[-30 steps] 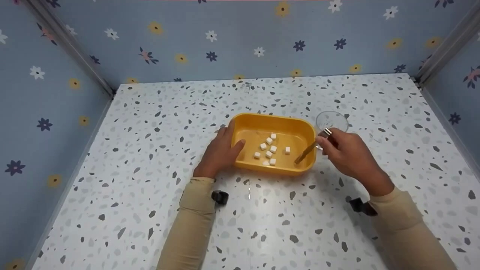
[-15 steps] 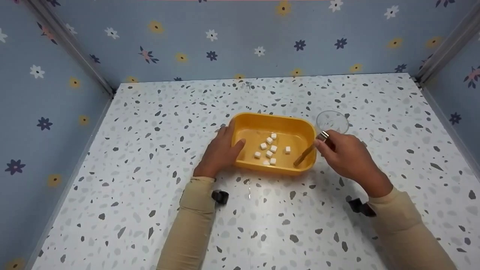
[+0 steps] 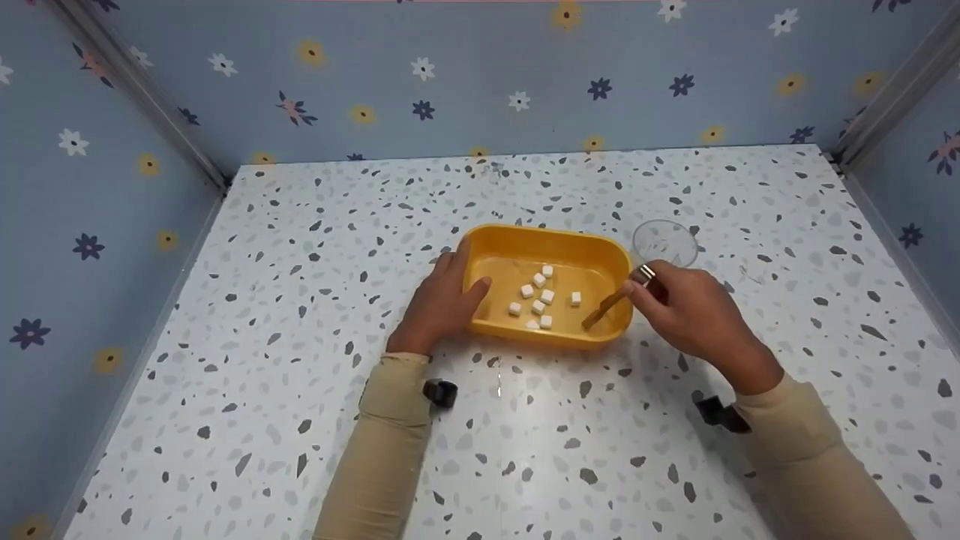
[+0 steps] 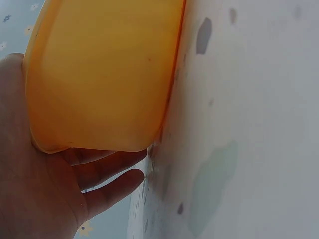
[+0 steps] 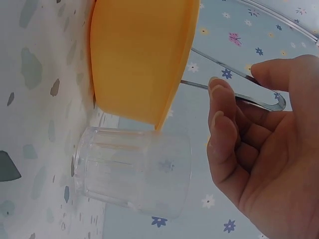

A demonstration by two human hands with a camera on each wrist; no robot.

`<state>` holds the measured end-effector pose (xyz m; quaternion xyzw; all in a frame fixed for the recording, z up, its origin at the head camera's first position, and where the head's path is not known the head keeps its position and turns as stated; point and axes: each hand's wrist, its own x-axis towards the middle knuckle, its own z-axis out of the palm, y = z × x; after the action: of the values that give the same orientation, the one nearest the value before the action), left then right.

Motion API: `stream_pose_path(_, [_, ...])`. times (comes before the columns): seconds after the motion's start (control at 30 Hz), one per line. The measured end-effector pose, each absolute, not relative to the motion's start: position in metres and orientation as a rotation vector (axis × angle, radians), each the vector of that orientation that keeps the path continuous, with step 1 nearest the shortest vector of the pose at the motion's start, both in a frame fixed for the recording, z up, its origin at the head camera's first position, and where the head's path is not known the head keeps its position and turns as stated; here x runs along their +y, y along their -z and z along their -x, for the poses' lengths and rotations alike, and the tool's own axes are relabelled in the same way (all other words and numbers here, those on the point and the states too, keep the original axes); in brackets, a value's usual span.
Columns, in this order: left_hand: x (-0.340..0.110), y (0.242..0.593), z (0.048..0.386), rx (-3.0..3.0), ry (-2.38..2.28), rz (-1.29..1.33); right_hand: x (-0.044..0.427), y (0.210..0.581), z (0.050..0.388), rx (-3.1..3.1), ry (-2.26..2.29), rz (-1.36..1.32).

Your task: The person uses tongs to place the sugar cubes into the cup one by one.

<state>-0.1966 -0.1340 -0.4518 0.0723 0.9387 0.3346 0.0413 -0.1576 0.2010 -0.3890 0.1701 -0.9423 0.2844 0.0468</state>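
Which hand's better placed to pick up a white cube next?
Right hand, most likely: it holds tweezers angled into the yellow tub, tips close to the nearest white cube. The left hand holds the tub's opposite end, with no tool.

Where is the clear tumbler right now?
In the head view, the clear tumbler stands on the speckled table, just right of the yellow tub, partly hidden by the right hand.
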Motion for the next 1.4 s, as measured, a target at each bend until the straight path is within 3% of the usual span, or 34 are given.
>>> stream_pose_path(1.4, [-0.134,0.4511,0.1989,2.864,-0.98,-0.205,0.197,0.3947,0.1587,-2.867,-0.893,-0.598])
